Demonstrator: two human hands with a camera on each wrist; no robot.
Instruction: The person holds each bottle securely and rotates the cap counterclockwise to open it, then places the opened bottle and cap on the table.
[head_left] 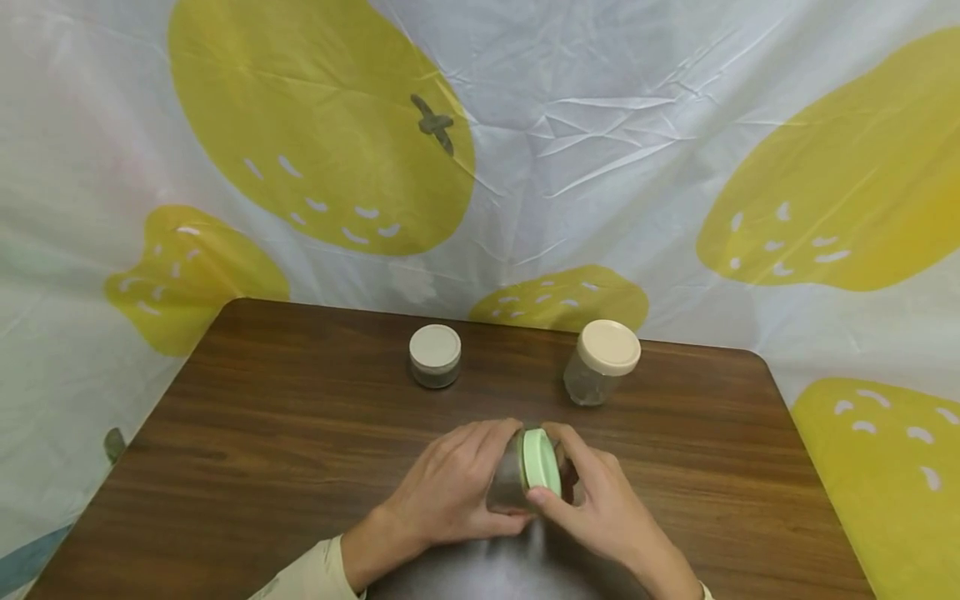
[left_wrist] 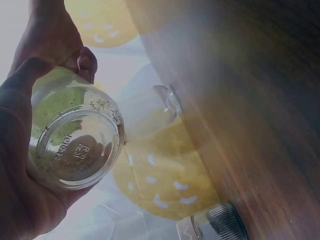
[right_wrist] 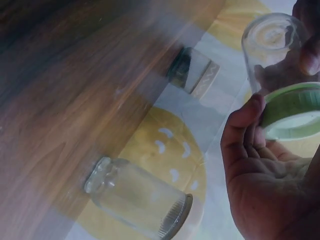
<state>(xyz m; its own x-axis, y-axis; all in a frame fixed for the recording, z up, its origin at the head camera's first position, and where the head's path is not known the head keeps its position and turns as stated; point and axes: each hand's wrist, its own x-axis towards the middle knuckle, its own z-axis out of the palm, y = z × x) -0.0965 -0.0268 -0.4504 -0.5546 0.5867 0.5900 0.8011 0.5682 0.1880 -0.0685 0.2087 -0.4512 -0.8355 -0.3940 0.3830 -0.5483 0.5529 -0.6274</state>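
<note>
Above the table's near side, my left hand (head_left: pixel 457 483) holds a clear glass jar (left_wrist: pixel 80 145) tipped on its side, its base facing the left wrist camera. A pale green lid (head_left: pixel 542 463) sits at the jar's mouth, turned to the right. My right hand (head_left: pixel 603 500) grips this lid by its rim, thumb on the near side and fingers on the far side. In the right wrist view the lid (right_wrist: pixel 292 112) is against the jar's mouth; whether it is threaded on I cannot tell. Specks cling to the jar near its base.
Toward the back of the brown wooden table (head_left: pixel 300 433) stand two lidded glass jars: a short one with a white lid (head_left: pixel 435 346) at left, a taller one with a cream lid (head_left: pixel 609 347) at right. A fruit-printed cloth (head_left: pixel 525 167) hangs behind the table's far edge.
</note>
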